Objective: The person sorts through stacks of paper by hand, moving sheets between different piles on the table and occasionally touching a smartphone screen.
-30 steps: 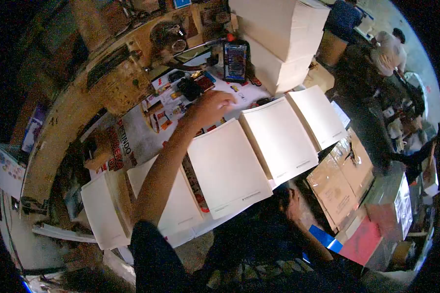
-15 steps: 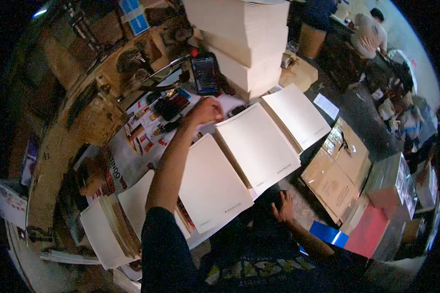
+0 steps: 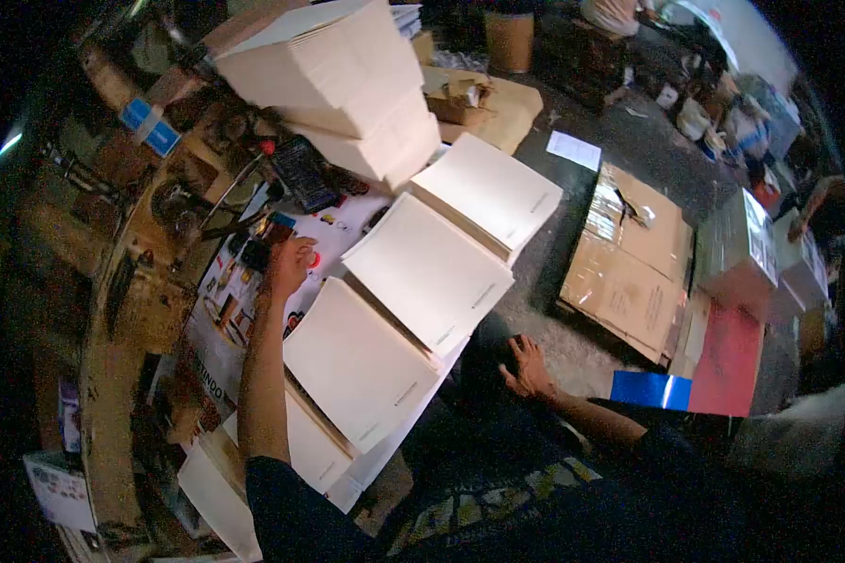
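Note:
My left hand (image 3: 291,268) is over the printed banner sheet (image 3: 218,375) that covers the bench, its fingers loosely extended with nothing visible in them. Beside it lies a small clutter of dark and coloured items (image 3: 258,246), too blurred to name. Just right of that hand, stacks of white printed sheets stand in a slanting row: a near stack (image 3: 361,366), a middle stack (image 3: 429,267) and a far stack (image 3: 488,192). My right hand (image 3: 530,368) rests on my dark-clothed leg, fingers spread, apart from the stacks.
A tall pile of paper (image 3: 333,84) rises at the back, with a dark phone-like device (image 3: 302,175) beside it. Flattened cardboard (image 3: 629,263) lies on the floor to the right, near wrapped bundles (image 3: 737,249) and a blue glossy piece (image 3: 650,389). Another person sits far back.
The view has swung right, so the bench and stacks appear further left. My left hand's fingers look less curled. My right hand stays on my leg.

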Available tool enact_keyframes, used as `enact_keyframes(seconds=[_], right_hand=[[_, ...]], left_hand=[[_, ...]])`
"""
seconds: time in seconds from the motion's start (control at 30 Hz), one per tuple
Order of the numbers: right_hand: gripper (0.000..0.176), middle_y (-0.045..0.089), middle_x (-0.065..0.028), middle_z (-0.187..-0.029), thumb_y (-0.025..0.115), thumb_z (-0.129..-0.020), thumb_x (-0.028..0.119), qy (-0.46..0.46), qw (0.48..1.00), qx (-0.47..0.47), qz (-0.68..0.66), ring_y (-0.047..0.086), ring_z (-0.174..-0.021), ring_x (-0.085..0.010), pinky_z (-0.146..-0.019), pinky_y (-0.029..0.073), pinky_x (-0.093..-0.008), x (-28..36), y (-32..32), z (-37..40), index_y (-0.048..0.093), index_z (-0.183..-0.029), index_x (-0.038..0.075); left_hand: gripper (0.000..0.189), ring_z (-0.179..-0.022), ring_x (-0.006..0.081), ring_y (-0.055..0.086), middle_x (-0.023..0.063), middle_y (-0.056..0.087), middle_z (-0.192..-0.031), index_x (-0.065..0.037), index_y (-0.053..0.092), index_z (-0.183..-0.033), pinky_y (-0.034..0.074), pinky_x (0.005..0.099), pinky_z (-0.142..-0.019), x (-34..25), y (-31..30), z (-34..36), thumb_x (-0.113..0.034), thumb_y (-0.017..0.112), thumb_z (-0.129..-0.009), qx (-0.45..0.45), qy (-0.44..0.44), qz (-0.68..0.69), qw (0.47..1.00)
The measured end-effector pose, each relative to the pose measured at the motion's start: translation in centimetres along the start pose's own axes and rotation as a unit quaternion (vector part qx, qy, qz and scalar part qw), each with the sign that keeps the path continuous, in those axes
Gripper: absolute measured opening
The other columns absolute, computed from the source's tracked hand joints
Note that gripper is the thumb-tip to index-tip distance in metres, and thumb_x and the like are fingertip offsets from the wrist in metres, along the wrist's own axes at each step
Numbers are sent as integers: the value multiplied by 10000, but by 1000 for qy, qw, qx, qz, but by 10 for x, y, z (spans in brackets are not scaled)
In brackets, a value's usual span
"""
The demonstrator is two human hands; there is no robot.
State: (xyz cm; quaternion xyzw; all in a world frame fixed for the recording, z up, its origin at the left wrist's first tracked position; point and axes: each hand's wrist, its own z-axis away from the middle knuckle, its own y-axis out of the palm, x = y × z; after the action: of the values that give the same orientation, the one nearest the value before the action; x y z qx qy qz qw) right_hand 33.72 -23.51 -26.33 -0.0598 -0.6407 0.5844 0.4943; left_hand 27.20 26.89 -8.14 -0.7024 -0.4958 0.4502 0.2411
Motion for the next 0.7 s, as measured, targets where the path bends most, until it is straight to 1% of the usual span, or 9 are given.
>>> enact_keyframes(seconds=[0.03, 0.1, 0.17, 0.33, 0.43, 0.5, 0.57, 0.63, 0.7], right_hand=[[700, 277, -333, -1416, 585, -854, 385, -10, 1000, -2, -3, 255, -1322, -486, -1107, 218, -528, -3, 5, -2, 346, -1375, -18], [705, 272, -331, -1420, 581, -855, 391, -19, 1000, -6, -7, 246, -1327, -487, -1109, 215, -528, -7, 7, -3, 345, -1375, -20], [717, 266, -323, -1429, 571, -853, 409, -26, 1000, 5, -10, 240, -1331, -487, -1112, 208, -531, -7, 5, -2, 343, -1380, -20], [725, 260, -309, -1439, 562, -854, 423, -15, 999, -8, -28, 247, -1335, -472, -1113, 198, -538, -7, 9, 0, 340, -1386, -17], [719, 257, -304, -1442, 557, -857, 417, -6, 1000, 2, -24, 249, -1339, -461, -1113, 195, -542, -3, -1, 1, 338, -1388, -17], [716, 255, -302, -1444, 556, -858, 412, 7, 999, 10, -34, 246, -1343, -456, -1114, 193, -543, 0, 0, 3, 339, -1387, -19], [697, 316, -293, -1396, 560, -857, 401, -34, 999, -23, 10, 304, -1301, -455, -1090, 242, -539, -9, 5, 1, 356, -1374, -19], [687, 342, -288, -1363, 566, -853, 399, -42, 999, -33, 0, 335, -1266, -453, -1067, 273, -533, -13, 9, 1, 370, -1362, -19], [677, 367, -284, -1329, 573, -849, 397, -40, 998, -52, -3, 367, -1231, -451, -1044, 304, -528, -15, 10, 1, 383, -1349, -19]], left_hand=[[194, -807, 252, 679, 174, 685, -878, 13, 668, -978, 539, 323, -739, -1, 1, 0, -7, 593, -800, 6, 6, 2, 1000], [207, -810, 263, 680, 183, 686, -875, 17, 668, -981, 538, 325, -737, -22, -9, -6, 7, 579, -795, 111, -119, -86, 983], [223, -810, 272, 683, 200, 680, -868, 14, 671, -981, 536, 334, -724, -28, -7, -5, 20, 566, -785, 114, -124, -88, 982], [161, -772, 261, 688, 192, 684, -836, 22, 693, -905, 538, 339, -696, -17, 0, 3, -63, 670, -771, 66, -177, -8, 982], [154, -765, 240, 687, 170, 694, -830, 36, 696, -874, 538, 324, -696, -12, -3, 4, -74, 699, -766, 71, -154, -32, 985], [148, -758, 235, 684, 166, 696, -839, 35, 694, -893, 539, 321, -697, -9, -3, 8, -58, 687, -778, 60, -146, -41, 987], [144, -745, 225, 679, 157, 699, -859, 33, 690, -930, 541, 316, -698, -3, 3, 10, -27, 663, -801, 23, -141, -51, 988], [180, -776, 218, 670, 144, 691, -917, 32, 674, -997, 537, 304, -711, 45, 15, 25, -15, 634, -828, -34, -189, 214, 958], [227, -818, 200, 652, 136, 671, -970, 38, 640, -1077, 526, 285, -718, -30, -6, 6, 0, 579, -862, 48, -302, 67, 950]])
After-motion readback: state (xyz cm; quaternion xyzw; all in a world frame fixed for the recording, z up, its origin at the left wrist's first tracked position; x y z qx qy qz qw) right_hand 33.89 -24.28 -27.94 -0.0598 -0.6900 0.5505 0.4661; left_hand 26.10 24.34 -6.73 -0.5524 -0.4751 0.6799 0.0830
